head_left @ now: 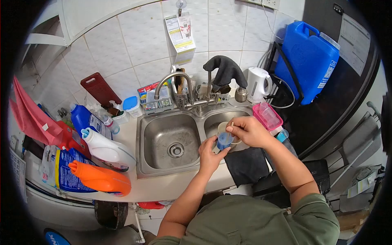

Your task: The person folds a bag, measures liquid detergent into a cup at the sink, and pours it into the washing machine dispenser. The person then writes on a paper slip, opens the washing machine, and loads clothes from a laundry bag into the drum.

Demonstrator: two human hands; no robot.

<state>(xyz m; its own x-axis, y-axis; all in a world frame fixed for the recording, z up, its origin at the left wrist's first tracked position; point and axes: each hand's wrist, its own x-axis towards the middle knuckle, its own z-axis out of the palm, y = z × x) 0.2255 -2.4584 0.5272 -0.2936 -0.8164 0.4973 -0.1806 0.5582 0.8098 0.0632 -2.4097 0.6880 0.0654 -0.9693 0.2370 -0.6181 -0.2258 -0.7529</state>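
My left hand [210, 156] is closed around a small translucent blue cup [224, 141], held over the front edge of the right sink basin [212, 118]. Just above the cup's mouth, my right hand [247, 130] has its thumb and fingers pinched together. A thin, pale thing seems to stick out between those fingertips, too small to name. Behind the cup, partly covered by my hands, pale round dishes [223, 127] sit in the right basin. A black cloth [247, 166] lies over the counter edge below my right forearm.
The left basin [171, 141] has a drain in its floor. A curved faucet [173, 77] and a rack stand behind. Detergent bottles [108, 149] crowd the left counter. To the right are a pink basket [267, 116] with clear cups, a white kettle [258, 83] and a blue jerrycan [306, 61].
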